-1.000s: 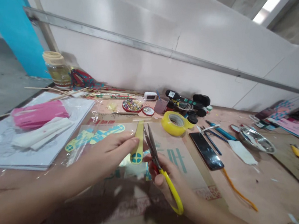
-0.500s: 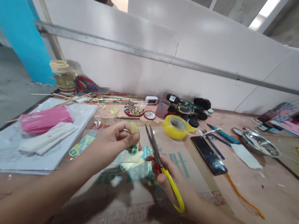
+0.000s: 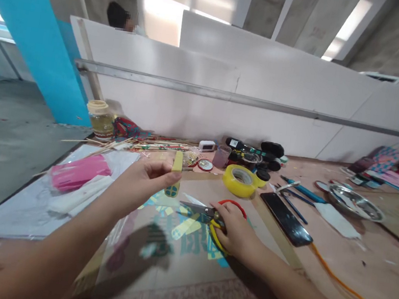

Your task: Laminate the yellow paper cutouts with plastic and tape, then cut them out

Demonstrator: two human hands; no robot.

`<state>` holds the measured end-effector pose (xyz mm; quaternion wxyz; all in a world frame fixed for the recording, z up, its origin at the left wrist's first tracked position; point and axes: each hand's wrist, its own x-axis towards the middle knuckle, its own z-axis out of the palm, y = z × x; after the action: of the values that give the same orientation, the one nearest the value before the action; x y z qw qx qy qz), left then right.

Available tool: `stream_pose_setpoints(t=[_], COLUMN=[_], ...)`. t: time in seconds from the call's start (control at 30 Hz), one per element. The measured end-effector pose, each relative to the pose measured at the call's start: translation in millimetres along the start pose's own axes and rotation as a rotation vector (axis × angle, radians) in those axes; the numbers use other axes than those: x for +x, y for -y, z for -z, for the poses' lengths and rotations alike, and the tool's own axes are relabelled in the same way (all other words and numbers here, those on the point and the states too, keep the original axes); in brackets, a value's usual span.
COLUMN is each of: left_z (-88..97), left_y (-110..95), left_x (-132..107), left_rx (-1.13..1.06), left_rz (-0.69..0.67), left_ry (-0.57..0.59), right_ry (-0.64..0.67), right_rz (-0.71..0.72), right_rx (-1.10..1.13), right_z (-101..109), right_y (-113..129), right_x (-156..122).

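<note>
My left hand (image 3: pixel 154 175) pinches a small yellow strip (image 3: pixel 172 189) with a teal round pattern at its lower end, holding it upright above the work surface. To its right, my right hand (image 3: pixel 235 226) grips scissors (image 3: pixel 196 208) with one red and one yellow handle loop. The blades point left, slightly parted, below the strip and apart from it. Under both hands lies a printed cardboard sheet (image 3: pixel 151 281) with large teal characters. Yellow and teal paper cut-outs (image 3: pixel 186 226) are scattered on it beneath the scissors.
Yellow tape (image 3: pixel 239 181), a phone (image 3: pixel 284 218) and a metal dish (image 3: pixel 357 204) stand to the right. White sheets (image 3: pixel 24 204) with a pink packet (image 3: pixel 81 172) lie left. A jar (image 3: pixel 100 120) and thin sticks line the back by a white partition (image 3: pixel 189 113). Someone's head shows behind it.
The scissors have turned from pointing up and away to pointing left. My left hand holds the strip more upright, with more of it showing. The head view has tilted up.
</note>
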<state>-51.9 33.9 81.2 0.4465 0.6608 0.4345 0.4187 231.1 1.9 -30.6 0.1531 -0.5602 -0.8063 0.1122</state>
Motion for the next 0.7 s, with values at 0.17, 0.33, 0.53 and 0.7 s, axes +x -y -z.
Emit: stream_pose_setpoints(t=[0.17, 0.33, 0.53, 0.7], left_z=[13.6, 15.8, 14.9, 20.5], left_y=[-6, -10, -8, -7], left_x=[-2, -5, -5, -4], left_rx=[0.163, 0.238, 0.175, 0.157], left_rz=[-0.126, -0.196, -0.195, -0.164], left_ry=[0.019, 0.014, 0.025, 0.029], right_ry=[0.016, -0.101, -0.357, -0.316], right_rz=[0.131, 0.145, 0.207, 0.288], right_rx=[-0.013, 0.336, 0.692, 0.757], right_z=[15, 71, 81, 64], right_y=[12, 70, 106, 113], right_x=[-2, 9, 62, 88])
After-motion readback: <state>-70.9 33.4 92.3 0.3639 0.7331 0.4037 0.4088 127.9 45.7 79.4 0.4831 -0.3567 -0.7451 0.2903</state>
